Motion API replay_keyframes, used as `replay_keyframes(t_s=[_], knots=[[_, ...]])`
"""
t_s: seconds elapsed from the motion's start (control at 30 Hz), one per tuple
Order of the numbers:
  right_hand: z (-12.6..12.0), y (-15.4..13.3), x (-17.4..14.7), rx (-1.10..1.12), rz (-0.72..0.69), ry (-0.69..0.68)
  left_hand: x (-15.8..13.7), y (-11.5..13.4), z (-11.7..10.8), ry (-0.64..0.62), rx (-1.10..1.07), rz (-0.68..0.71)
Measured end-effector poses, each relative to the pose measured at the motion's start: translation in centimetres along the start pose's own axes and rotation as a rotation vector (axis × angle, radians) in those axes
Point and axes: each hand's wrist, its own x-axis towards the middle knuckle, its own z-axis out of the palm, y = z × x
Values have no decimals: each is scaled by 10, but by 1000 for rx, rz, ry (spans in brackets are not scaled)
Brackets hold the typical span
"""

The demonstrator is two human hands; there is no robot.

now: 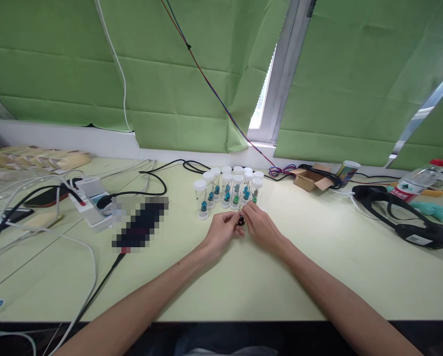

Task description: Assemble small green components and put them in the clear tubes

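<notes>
My left hand (223,228) and my right hand (259,225) meet over the middle of the table, fingers closed together. Between them is a small dark, round part (241,221); its kind is too small to tell. The left fingers pinch it from the side, while the right fingertips close on its upper part. Just beyond my hands stands a cluster of clear tubes with white caps. The leftmost tube (201,200) is upright and contains a blue piece on thin stems. Other tubes hold similar blue or green pieces, and my right hand partly covers the front ones.
A white power strip (95,205) with tangled cables and a pixelated dark device (142,225) lie to the left. At the back right are an open cardboard box (310,179) and a can (347,173). Black goggles (410,222) and a bottle (416,183) sit farther right.
</notes>
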Motion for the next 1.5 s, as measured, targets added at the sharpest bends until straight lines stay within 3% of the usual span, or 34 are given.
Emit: replay_keyframes(t_s=[1.5], knots=[[6, -4, 2, 321, 247, 126, 1, -2, 0, 4, -79, -40]])
